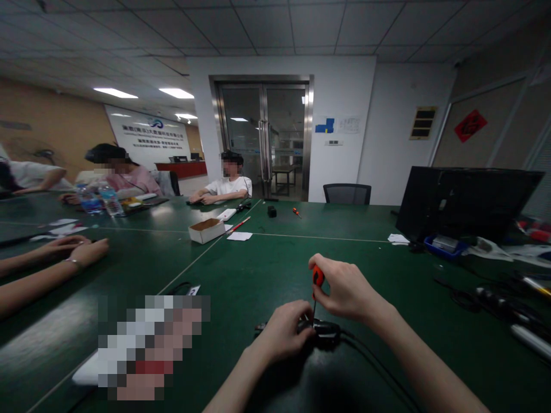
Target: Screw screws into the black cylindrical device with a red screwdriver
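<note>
Right hand [346, 287] pinches the handle of an orange-and-black screwdriver [318, 275], which stands nearly upright with its shaft running down toward the left fingertips; whether the tip is seated cannot be told. Below that hand, the black device [328, 334] lies on the green table [258, 272], grasped by the left hand [287, 331], with its cable [365, 351] trailing off to the near right. If the shaft tilts or the device rolls under pressure, the tip could slip and jab the left fingers close beside it; a tug on the cable could also turn the device. Farther out, a white box [207, 232] sits beyond the left hand, and a monitor [465, 201] beyond the right.
</note>
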A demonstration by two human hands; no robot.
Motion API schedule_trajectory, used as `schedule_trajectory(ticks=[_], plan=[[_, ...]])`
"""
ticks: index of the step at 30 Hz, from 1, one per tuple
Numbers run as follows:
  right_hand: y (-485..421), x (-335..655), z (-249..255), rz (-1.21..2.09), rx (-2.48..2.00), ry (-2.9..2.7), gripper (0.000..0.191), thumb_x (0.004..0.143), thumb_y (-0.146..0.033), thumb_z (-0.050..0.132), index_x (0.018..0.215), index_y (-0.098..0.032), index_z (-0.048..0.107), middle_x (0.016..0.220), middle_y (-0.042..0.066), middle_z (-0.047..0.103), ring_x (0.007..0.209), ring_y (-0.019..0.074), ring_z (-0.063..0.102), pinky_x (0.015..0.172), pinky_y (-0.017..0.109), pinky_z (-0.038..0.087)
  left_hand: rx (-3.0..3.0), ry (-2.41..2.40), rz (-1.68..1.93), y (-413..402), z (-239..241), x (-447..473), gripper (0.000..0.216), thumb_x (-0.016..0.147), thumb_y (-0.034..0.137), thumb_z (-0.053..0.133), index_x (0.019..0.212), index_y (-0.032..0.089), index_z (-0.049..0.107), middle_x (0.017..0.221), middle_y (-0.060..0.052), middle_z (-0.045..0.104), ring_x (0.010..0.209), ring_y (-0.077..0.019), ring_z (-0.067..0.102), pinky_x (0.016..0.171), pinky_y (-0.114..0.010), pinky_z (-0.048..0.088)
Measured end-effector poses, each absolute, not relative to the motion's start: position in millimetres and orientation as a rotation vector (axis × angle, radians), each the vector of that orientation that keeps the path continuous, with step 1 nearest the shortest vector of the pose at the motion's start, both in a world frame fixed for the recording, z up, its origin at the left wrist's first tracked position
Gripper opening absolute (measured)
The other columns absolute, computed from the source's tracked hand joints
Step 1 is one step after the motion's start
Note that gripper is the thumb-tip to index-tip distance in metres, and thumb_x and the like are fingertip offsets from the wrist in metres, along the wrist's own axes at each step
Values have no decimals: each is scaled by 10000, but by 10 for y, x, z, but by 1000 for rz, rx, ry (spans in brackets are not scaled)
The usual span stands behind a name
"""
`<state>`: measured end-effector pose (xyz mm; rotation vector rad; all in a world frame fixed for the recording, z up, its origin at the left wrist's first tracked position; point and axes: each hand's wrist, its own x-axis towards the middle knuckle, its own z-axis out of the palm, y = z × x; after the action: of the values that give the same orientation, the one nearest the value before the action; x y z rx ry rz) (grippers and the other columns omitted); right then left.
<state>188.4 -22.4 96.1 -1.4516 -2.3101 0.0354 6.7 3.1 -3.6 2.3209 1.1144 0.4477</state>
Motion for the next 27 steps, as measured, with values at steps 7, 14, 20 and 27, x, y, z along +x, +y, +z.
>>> schedule_trajectory(ticks=[7,14,20,27], plan=[[-184,1865,926,-81,-1538,-2314,222,917,-354,666,1071,-235,558,924,36,716,798,211,662,605,274,269,2331,1142,438,34,-49,70,111,829,202,693,915,185,626,969,-41,700,874,-216,622,774,-279,430],[-209,1861,951,-5,-1477,-2295,240,872,-219,620,1099,-223,538,955,35,717,803,199,664,635,273,318,2326,1106,455,26,-38,67,112,827,184,681,925,182,627,990,-46,703,906,-222,624,786,-282,432],[-217,1870,955,7,-1468,-2291,248,853,-195,585,1097,-212,542,948,41,708,791,199,656,639,275,329,2332,1121,413,22,-13,73,105,841,194,661,938,186,624,1012,-54,704,922,-223,626,789,-280,447],[-207,1873,960,6,-1493,-2292,259,857,-213,592,1111,-221,541,957,39,705,794,194,648,643,272,322,2340,1122,429,25,-23,70,106,840,228,667,927,186,621,990,-55,704,908,-225,626,783,-286,445]])
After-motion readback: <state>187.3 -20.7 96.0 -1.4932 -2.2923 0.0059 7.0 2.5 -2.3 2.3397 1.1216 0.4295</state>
